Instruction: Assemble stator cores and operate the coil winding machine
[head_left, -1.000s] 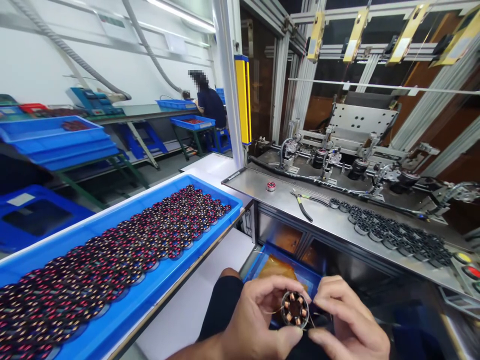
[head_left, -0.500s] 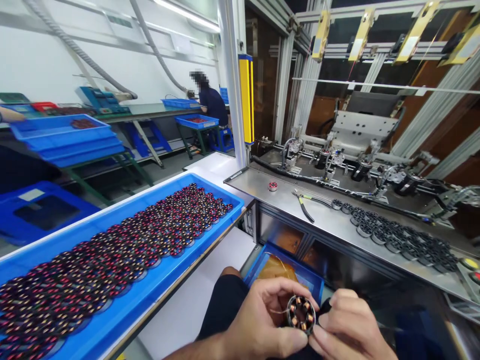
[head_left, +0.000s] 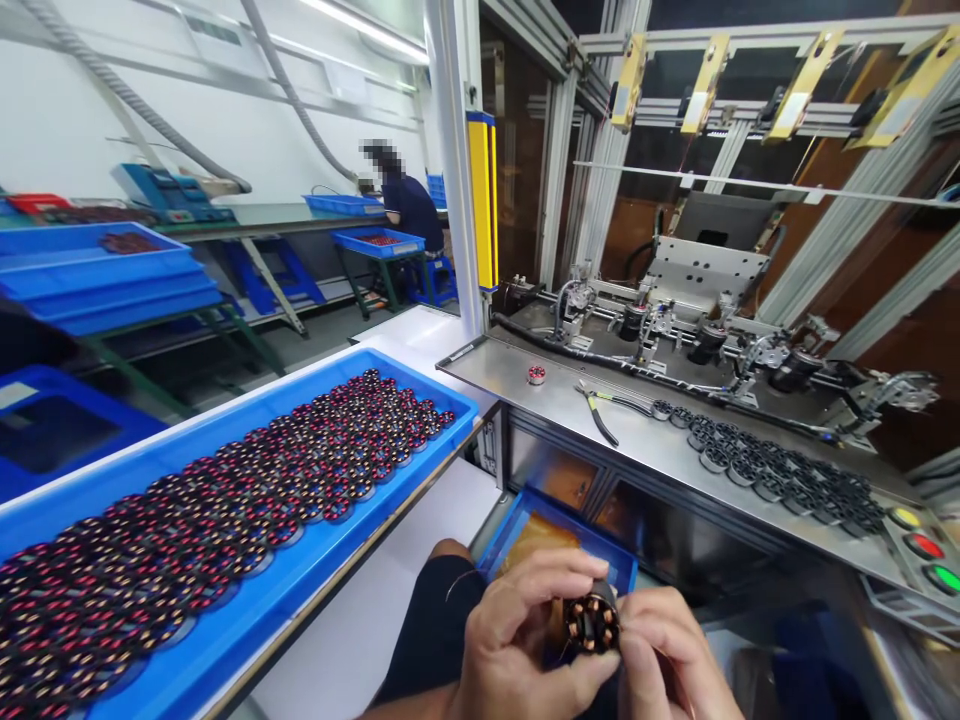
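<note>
My left hand (head_left: 525,635) is closed around a small ring-shaped motor stator (head_left: 592,624) with copper windings, held above my lap with its open face turned toward me. The fingers of my right hand (head_left: 664,650) are pinched together at the stator's right edge, where a thin wire shows beside them. Another fine wire strays out to the left of my left hand. The fingertips partly cover the stator's rim.
At left, a long blue tray (head_left: 420,455) holds many wound stators. On the metal bench lie one red-wound stator (head_left: 536,375), pliers (head_left: 600,418) and rows of dark stators (head_left: 780,475). Winding machinery (head_left: 709,340) stands behind; buttons (head_left: 924,546) sit at right. A co-worker (head_left: 409,205) sits farther back.
The view has turned slightly right. My hands have shifted a little up and left in the picture, and the stator has been turned and tilted between them.
</note>
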